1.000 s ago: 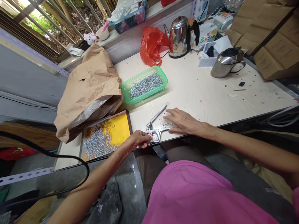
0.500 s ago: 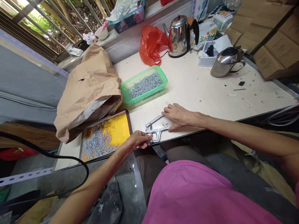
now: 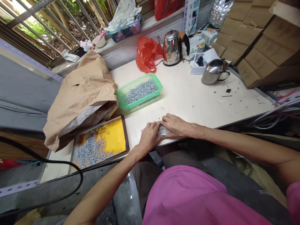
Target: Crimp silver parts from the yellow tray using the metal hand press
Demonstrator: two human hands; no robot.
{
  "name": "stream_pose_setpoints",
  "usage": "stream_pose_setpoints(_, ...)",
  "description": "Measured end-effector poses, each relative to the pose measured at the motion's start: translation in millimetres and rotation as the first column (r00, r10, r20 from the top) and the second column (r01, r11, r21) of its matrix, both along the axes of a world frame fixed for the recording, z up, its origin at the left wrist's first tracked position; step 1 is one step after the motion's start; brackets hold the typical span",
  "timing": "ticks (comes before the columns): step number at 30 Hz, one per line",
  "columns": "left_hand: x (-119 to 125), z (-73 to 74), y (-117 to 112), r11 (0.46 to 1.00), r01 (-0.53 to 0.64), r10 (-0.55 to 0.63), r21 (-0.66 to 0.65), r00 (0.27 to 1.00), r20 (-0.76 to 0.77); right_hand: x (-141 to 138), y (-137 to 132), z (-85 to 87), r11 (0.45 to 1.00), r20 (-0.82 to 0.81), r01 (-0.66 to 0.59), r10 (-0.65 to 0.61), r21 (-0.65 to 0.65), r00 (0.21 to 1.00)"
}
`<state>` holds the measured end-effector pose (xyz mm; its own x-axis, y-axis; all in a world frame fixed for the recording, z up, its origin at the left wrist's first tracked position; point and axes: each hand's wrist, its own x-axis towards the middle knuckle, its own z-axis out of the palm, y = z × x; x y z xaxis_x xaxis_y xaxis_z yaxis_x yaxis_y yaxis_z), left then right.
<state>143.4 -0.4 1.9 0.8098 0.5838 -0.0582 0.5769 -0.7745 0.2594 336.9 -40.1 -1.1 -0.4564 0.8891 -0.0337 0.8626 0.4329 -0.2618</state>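
Observation:
A small metal hand-press tool lies at the front edge of the pale table; only a sliver of it shows between my hands. My left hand covers its left end with the fingers curled down over it. My right hand lies over its handles, fingers together and pressing down, and its fingertips touch the left hand. The handles are hidden under the palm.
A green basket of small metal pieces stands behind the hands. A framed yellow tray with more pieces lies to the left, under a brown paper sack. Two kettles, a red bag and cardboard boxes stand at the back and right.
My right hand pushed the raised handle down and closed the tool. My left hand slid from the tool's left tip onto its top. The view shifted slightly.

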Motion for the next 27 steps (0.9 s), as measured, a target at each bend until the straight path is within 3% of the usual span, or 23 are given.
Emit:
stream_pose_setpoints(6, 8.3, 1.4, 13.8, 0.996, 0.081, -0.072, 0.048, 0.985, -0.159, 3.3, -4.7, 9.4, 0.997, 0.048, 0.037, -0.034, -0.071, 0.998)
stream_pose_setpoints(12, 8.3, -0.2, 22.1, 0.993, 0.098, -0.103, -0.061, 0.991, -0.091, -5.9, -6.0, 8.6, 0.987, 0.058, 0.104, -0.097, -0.122, 0.994)
stream_pose_setpoints(16, 8.7, -6.7, 20.7, 0.996, 0.063, -0.066, -0.055, 0.997, -0.042, -6.2, -4.2, 4.8, 0.984, 0.036, 0.099, -0.095, -0.148, 0.995)
stream_pose_setpoints(23, 17.1, -6.4, 20.7, 0.999, -0.018, 0.016, -0.034, 0.998, -0.064, -0.3, 6.3, -15.0, 0.996, -0.050, 0.050, -0.054, -0.078, 0.997)
stream_pose_setpoints(27, 15.9, -6.8, 12.1, 0.997, -0.062, 0.065, 0.054, 0.996, -0.059, 10.4, 9.0, -17.4, 0.999, -0.090, 0.048, -0.048, 0.006, 0.995)
